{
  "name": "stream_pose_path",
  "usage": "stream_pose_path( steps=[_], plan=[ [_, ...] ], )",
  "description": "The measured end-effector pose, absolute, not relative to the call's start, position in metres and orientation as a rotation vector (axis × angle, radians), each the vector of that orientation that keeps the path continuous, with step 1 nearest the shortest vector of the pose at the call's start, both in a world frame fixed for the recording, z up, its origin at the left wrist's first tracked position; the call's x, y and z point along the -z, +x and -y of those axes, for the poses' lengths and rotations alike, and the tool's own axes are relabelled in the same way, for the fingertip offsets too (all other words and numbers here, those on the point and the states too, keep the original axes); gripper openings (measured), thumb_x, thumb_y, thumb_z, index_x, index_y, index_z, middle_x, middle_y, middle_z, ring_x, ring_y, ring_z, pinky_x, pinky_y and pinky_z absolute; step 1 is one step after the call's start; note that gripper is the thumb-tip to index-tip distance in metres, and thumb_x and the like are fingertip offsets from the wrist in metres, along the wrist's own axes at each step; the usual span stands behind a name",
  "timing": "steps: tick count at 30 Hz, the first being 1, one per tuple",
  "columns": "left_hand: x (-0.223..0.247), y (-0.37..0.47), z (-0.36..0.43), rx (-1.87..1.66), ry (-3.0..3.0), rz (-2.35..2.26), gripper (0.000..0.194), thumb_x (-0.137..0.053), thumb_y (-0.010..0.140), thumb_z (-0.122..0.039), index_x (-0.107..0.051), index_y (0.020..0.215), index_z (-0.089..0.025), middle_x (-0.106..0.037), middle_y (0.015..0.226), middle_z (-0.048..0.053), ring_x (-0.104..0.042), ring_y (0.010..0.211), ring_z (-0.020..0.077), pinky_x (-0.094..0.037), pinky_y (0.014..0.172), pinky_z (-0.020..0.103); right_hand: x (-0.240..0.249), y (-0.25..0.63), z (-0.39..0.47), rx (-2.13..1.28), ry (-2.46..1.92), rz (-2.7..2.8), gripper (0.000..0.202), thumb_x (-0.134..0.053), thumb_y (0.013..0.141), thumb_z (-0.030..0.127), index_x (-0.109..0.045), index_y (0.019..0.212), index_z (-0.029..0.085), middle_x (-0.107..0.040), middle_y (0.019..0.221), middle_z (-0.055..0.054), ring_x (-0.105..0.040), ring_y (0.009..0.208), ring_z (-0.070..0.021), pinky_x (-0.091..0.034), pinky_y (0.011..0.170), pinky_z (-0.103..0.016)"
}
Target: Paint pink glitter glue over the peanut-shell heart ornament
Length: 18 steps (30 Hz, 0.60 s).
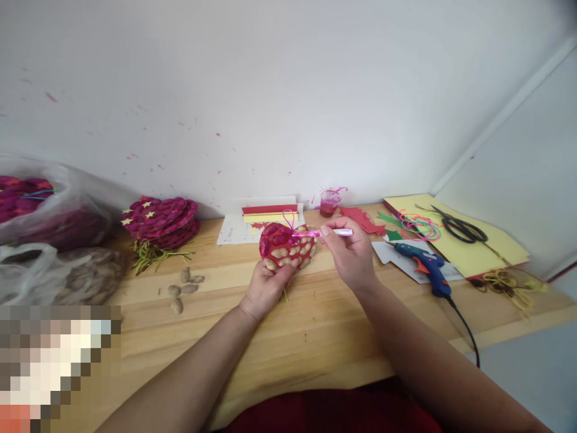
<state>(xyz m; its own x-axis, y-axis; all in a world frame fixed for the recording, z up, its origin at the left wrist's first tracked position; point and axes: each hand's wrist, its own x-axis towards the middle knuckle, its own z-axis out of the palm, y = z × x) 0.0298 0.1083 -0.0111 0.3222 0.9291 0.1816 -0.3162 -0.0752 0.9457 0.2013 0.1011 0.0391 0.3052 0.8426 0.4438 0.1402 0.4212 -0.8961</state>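
At the far left a clear plastic bag (27, 207) of magenta pieces is cut off by the frame edge, and below it a second bag (54, 276) holds brownish shells too dim to make out; the lower left corner is blurred into blocks; next come a stack of magenta discs (160, 219) with yellow stars, and loose peanut shells (183, 288) on the wooden worktop (315, 325); the left hand (265, 285) grips from below a red heart-shaped piece (286, 245) studded with peanut shells, held just above the worktop's middle; the right hand (349, 252) pinches a pink brush (327, 233) whose tip meets the piece; behind, printed sheets (232, 231) carry writing too small to read; rightward lie a blue glue gun (426, 264), no brand legible, and black scissors (460, 227) on yellow paper (491, 246).
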Motion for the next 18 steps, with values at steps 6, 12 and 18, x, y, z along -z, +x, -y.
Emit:
stream_pose_path(
  steps=[6, 12, 18],
  plan=[
    [0.01, 0.029, -0.107, -1.167, 1.225, -0.7, 0.03, -0.083, 0.084, -0.043, -0.084, 0.102, -0.018, -0.083, 0.1, 0.011, -0.073, 0.113, 0.0328, -0.057, 0.101, 0.044, -0.036, 0.203, -0.106, -0.729, -0.968, 1.105, 0.025, -0.083, 0.079, 0.043, -0.073, 0.086, 0.022, -0.067, 0.074, 0.002, -0.056, 0.066, -0.0115, -0.048, 0.065, -0.028],
    [0.013, 0.029, -0.108, -1.158, 1.239, -0.686, 0.028, -0.082, 0.086, -0.04, -0.084, 0.1, -0.017, -0.08, 0.09, 0.009, -0.072, 0.084, 0.0223, -0.056, 0.073, 0.03, -0.037, 0.203, -0.104, -0.736, -0.942, 1.136, 0.032, -0.079, 0.084, 0.053, -0.073, 0.089, 0.022, -0.063, 0.069, 0.002, -0.052, 0.062, -0.0119, -0.043, 0.059, -0.027],
    [0.015, 0.028, -0.109, -1.2, 1.15, -0.758, 0.031, -0.085, 0.081, -0.043, -0.073, 0.073, -0.015, -0.057, 0.056, -0.002, -0.042, 0.048, 0.0094, -0.033, 0.048, 0.024, -0.043, 0.208, -0.093, -0.599, -0.987, 1.422, 0.028, -0.066, 0.098, 0.049, -0.072, 0.096, 0.021, -0.054, 0.068, 0.003, -0.042, 0.058, -0.0111, -0.032, 0.053, -0.027]
  ],
)
